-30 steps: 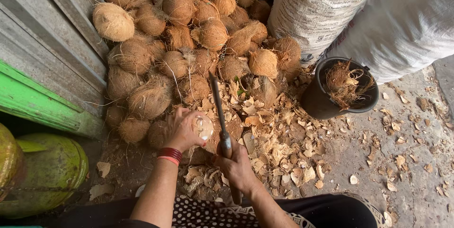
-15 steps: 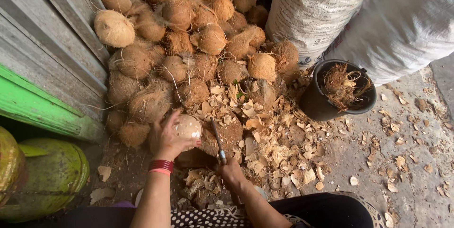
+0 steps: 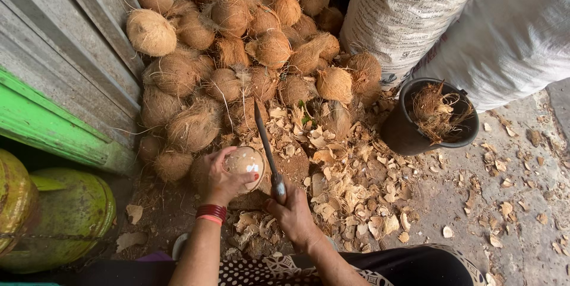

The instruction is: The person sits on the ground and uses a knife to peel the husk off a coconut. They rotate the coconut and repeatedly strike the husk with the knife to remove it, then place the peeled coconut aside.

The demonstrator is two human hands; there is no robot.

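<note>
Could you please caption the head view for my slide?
Left hand steadies a pale, peeled coconut; right hand holds a long dark blade.

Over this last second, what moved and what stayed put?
The right hand drew the long knife back toward the body, then raised its blade again beside the coconut. The left hand lifted and turned that pale, husked coconut, never letting go. The coconut pile, black bucket and white sacks stayed put.

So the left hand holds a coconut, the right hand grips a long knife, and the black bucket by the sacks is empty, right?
Not quite. The head view shows the black bucket holds brown coconut fibre, so it is not empty. The rest stands: the left hand holds a coconut, and the right hand grips a long knife, with the bucket beside the sacks.
</note>
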